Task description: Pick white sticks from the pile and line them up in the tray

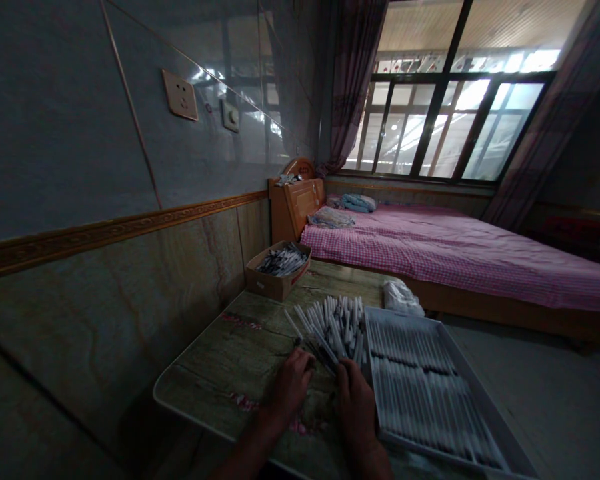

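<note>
Bare left grip (295, 373), bare right grip (356, 395), bare forearms (254, 433), lower centre of the frame, dimly lit

A pink checked bedspread (430, 233) covers the bed (460, 302) below a dark-framed window (430, 130). Curtains (355, 80) flank it. A socket (181, 95) and rotary switch (230, 116) sit on the tiled wall (70, 133).

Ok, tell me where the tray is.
In the head view, the tray is at lower right, right of the right hand and loose pens, with the white bundle beyond it.

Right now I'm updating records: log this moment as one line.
left hand: at loose pens; right hand: touching loose pens; tray: pens in rows; box: left, farther
</note>
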`<act>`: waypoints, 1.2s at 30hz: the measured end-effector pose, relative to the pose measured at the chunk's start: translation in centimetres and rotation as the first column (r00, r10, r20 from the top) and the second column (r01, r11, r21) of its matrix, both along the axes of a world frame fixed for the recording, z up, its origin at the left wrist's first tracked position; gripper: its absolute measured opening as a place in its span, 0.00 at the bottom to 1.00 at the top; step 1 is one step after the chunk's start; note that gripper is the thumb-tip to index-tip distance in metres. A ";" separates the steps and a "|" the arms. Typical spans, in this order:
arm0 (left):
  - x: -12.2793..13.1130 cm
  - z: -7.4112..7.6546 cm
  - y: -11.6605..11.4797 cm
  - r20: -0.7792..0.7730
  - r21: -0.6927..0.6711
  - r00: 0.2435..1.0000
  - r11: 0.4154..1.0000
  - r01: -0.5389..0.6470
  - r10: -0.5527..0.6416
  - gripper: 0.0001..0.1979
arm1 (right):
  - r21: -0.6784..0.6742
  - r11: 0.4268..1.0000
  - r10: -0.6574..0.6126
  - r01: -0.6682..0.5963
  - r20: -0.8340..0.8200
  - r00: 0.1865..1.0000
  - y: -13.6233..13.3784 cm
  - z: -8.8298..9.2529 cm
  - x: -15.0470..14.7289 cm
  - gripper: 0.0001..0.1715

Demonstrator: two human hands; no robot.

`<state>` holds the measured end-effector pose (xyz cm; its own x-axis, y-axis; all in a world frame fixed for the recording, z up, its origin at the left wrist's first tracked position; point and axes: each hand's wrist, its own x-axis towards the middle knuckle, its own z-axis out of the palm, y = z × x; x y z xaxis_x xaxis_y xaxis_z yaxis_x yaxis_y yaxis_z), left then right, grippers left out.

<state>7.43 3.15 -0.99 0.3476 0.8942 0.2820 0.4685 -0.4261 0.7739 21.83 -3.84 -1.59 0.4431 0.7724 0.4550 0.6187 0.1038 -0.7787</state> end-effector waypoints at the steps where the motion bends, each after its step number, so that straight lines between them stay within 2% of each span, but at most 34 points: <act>1: -0.1 -0.1 0.3 0.036 -0.014 0.999 0.999 -0.028 0.029 0.14 | 0.004 1.000 -0.002 0.002 -0.013 1.000 0.0 0.0 0.0 0.23; 5: -1.0 0.0 2.3 0.157 -0.126 0.967 0.975 -0.184 0.203 0.10 | 0.032 0.999 -0.023 0.025 -0.070 0.997 0.1 0.0 0.1 0.26; 8: -1.6 0.5 4.1 0.173 -0.163 0.957 0.965 -0.206 0.233 0.08 | 0.044 0.997 -0.060 0.066 -0.123 0.991 0.0 0.0 0.2 0.28; 13: 0.2 1.7 5.7 0.145 -0.108 0.980 0.987 -0.123 0.138 0.08 | 0.080 0.988 -0.120 0.134 -0.168 0.978 0.0 -0.1 0.0 0.30; 17: 3.5 2.7 5.9 0.013 -0.004 0.998 0.998 0.062 -0.062 0.09 | 0.122 0.986 -0.092 0.111 -0.152 0.984 0.0 -0.4 -0.4 0.30; 21: 6.5 3.6 6.0 -0.097 0.044 0.975 0.978 0.204 -0.199 0.12 | 0.116 0.990 -0.063 0.081 -0.150 0.987 -0.1 -0.3 -0.6 0.27; 24: 8.3 4.2 6.2 -0.247 0.083 0.916 0.935 0.345 -0.316 0.18 | 0.131 0.989 -0.042 0.061 -0.143 0.989 -0.2 -0.1 -0.7 0.25; 26: 9.3 4.3 6.3 -0.317 0.084 0.885 0.920 0.384 -0.341 0.20 | 0.149 0.987 -0.038 0.058 -0.130 0.991 -0.2 0.1 -0.8 0.24; 29: 10.3 4.4 6.4 -0.379 0.064 0.862 0.920 0.388 -0.337 0.18 | 0.170 0.984 -0.032 0.050 -0.106 0.994 -0.1 0.1 -0.9 0.22; 36: 10.5 4.1 6.1 -0.465 0.087 0.839 0.929 0.361 -0.283 0.17 | 0.208 0.978 0.011 0.007 -0.083 0.996 -0.1 0.5 -1.0 0.19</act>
